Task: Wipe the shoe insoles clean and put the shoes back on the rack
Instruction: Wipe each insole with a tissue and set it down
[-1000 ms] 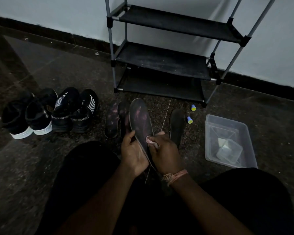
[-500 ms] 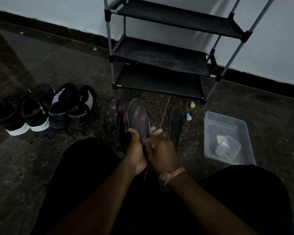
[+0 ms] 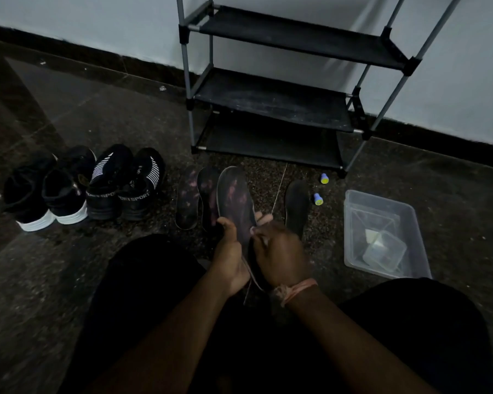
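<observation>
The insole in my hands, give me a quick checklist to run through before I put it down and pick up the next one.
1. Held insole gripped firmly: ok, the left hand holds its lower part.
2. Wipe in the right hand: cannot tell, only a pale scrap shows at the fingers.
3. Insole surface clean: not ok, pinkish blotches still show on it.
4. Next insoles within reach: ok, two blotched insoles lie left of the held one and a dark insole right of it.
5. Rack free for shoes: ok, nothing stands on the visible shelves.
6. Shoes ready: ok, four stand in a row on the floor, left of the insoles.
</observation>
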Available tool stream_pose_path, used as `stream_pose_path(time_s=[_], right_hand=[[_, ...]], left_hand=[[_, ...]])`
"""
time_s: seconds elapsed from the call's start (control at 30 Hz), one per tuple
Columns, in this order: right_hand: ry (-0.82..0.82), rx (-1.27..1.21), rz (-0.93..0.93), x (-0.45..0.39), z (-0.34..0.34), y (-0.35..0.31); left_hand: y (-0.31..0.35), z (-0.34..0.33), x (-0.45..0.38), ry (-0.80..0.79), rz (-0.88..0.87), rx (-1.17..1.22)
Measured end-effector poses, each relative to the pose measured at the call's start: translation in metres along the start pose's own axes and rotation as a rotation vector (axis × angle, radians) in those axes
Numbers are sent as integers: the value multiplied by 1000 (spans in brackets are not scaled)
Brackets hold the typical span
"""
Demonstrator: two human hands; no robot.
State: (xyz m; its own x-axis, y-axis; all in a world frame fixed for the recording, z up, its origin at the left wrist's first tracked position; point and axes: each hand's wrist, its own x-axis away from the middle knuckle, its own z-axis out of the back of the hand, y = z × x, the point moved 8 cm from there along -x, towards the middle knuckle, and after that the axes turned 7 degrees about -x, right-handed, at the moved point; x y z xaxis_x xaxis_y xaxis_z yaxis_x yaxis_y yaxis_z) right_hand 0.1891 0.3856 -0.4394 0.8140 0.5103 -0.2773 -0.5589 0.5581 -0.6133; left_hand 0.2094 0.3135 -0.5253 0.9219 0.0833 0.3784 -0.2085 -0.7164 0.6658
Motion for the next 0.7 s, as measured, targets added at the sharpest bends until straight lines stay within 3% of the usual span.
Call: stream_pose_path(time_s=[0.1, 0.23, 0.37, 0.47, 0.6, 0.7], right_hand=[[-59, -89, 20, 14, -11, -14], [109, -20, 5, -1, 13, -3], [-27, -174, -23, 11, -7, -10], [111, -105, -45, -4, 12, 7], [-45, -160, -15, 12, -8, -13], [106, -151, -123, -4, 15, 16]], left_hand=[[1, 1, 2, 23, 2, -3], [-1, -1, 3, 39, 25, -11], [-3, 1, 8, 68, 33, -36], [-4, -3, 12, 41, 60, -77], [-7, -2, 12, 53, 61, -81], [-10, -3, 11, 54, 88, -81]])
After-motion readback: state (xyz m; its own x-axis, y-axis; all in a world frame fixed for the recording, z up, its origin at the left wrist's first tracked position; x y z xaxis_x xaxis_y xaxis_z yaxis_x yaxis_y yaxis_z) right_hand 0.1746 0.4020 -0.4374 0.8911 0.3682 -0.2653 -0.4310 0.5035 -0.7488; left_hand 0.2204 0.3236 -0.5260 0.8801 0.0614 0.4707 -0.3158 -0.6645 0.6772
